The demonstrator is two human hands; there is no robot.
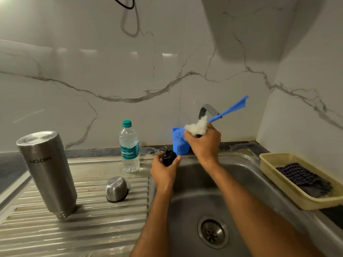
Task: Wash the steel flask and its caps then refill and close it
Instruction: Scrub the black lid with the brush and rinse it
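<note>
- My left hand [163, 173] grips the black inner cap [168, 158] over the sink's [246, 175] back left rim.
- My right hand [205, 143] closes on a white scrub wad [197, 126] and, it seems, the blue brush handle [229, 110].
- Steel flask [49, 173] stands inverted at the drainboard's [92, 225] left edge; steel outer cap [116, 189] mouth-down near the basin edge.

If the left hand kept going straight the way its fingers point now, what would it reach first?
Probably the blue cup. The left hand, holding the black inner cap, points up and away toward the sink's back edge, where the cup stands just beyond. Depth is unclear, so it might pass slightly left of it.
</note>
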